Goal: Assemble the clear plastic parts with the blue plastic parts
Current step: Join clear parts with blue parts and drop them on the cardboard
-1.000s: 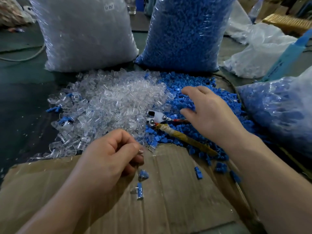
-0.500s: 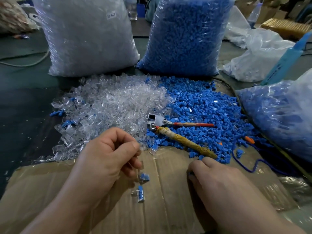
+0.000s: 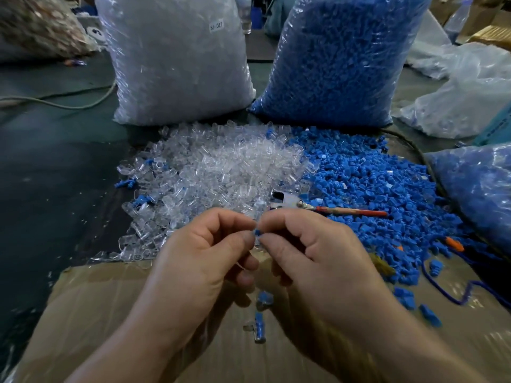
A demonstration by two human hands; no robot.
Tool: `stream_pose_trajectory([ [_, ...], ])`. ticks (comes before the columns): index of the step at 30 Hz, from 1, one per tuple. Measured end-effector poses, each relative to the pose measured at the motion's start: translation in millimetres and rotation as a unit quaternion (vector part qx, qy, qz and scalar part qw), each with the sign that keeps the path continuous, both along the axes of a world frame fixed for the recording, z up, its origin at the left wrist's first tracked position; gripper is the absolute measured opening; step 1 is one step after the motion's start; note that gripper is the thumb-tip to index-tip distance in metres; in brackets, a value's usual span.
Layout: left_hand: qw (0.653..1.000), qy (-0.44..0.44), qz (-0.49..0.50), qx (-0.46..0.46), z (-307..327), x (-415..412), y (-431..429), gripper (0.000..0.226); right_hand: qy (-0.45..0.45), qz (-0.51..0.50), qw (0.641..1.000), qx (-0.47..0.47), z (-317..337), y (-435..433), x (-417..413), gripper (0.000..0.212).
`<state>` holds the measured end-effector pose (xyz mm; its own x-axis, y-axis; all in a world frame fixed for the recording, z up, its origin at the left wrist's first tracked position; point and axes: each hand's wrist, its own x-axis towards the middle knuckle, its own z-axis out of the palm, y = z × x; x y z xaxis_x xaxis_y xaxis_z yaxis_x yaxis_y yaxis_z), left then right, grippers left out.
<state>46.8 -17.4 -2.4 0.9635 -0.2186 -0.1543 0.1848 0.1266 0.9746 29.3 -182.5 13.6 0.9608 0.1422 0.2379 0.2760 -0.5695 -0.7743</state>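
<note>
Both hands are held close together above the flat brown cardboard sheet (image 3: 110, 313), with the fingers curled and the fingertips meeting. The left hand (image 3: 199, 258) and the right hand (image 3: 312, 258) pinch the small blue plastic part (image 3: 257, 232) from the two sides, each between thumb and forefinger. If a clear piece is also inside the left fingers, I cannot tell, because that place is blurred. Under the hands, on the cardboard, lie two joined clear-and-blue pieces (image 3: 259, 327), one just behind the other. Behind the hands is the loose heap of clear plastic parts (image 3: 221, 172), and touching it on the right is the loose heap of blue plastic parts (image 3: 373, 183). A pair of metal pliers with a red handle (image 3: 351, 212) lies where the two heaps meet, its head toward the clear side. At the back stand two tall transparent bags side by side: the bag full of clear parts (image 3: 177, 59) on the left, with a small white label, and the bag full of blue parts (image 3: 340, 59) on the right. Another plastic bag with blue pieces (image 3: 481, 189) lies at the right edge, and a thin dark blue cord (image 3: 456, 294) curls on the cardboard near it
</note>
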Motion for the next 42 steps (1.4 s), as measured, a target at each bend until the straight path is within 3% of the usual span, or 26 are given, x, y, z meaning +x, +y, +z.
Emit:
stream_pose_trajectory([
  [3,1.0,-0.019,0.007,0.024,-3,1,-2,0.014,-0.063,0.0,0.995,-0.078,-8,-1,0,0.011],
  [8,0.996,-0.075,0.031,0.038,-3,-1,-7,0.015,-0.127,-0.037,0.988,-0.074,-8,-1,0,0.007],
  [13,0.99,-0.125,0.031,0.056,-3,-1,-6,0.013,-0.179,-0.009,0.981,-0.08,-10,0,-3,0.017],
  [19,0.997,-0.069,0.022,-0.035,-4,0,-5,0.018,-0.15,-0.042,0.985,-0.071,-8,7,-7,0.019],
  [24,0.997,-0.062,0.037,-0.015,-10,2,-1,0.014,-0.101,-0.003,0.987,-0.126,-4,9,-13,0.034],
  [26,0.999,-0.042,0.024,-0.014,-14,3,2,0.018,-0.085,-0.044,0.969,-0.227,0,-2,-6,0.046],
  [30,0.999,-0.023,0.015,-0.035,-22,4,5,0.026,0.034,-0.126,0.887,-0.443,13,-38,21,0.07],
  [33,0.999,-0.038,0.018,-0.01,-26,7,6,0.02,0.102,-0.106,0.862,-0.485,16,-51,31,0.074],
  [37,0.999,-0.016,0.014,-0.043,-25,9,5,0.028,0.094,-0.073,0.849,-0.515,17,-56,31,0.066],
  [42,0.999,-0.008,0.008,-0.05,-26,9,5,0.016,0.086,-0.037,0.849,-0.52,19,-63,42,0.063],
])
